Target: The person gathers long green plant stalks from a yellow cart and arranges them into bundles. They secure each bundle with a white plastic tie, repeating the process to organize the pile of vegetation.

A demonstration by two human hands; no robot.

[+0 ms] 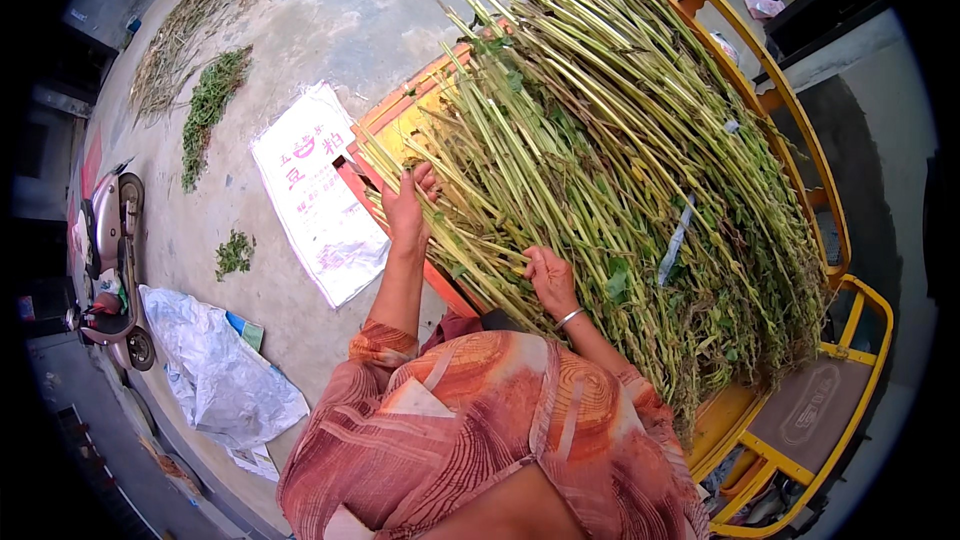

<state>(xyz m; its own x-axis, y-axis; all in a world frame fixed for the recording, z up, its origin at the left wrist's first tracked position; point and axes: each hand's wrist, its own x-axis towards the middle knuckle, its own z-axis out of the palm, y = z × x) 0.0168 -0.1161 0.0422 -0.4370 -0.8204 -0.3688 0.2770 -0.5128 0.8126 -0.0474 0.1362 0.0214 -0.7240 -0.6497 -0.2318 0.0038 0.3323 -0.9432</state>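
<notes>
The stalks [610, 160] are long, thin and green-yellow, with small leaves. They lie in a big heap on the cart [800, 140], all parallel, cut ends toward the person.

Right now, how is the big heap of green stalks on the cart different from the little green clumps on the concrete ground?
The big heap of long green stalks lies piled on the orange and yellow cart, under the left hand and right hand. The little green clumps lie thin and flat on the grey concrete ground, untouched. Both are cut plants.
</notes>
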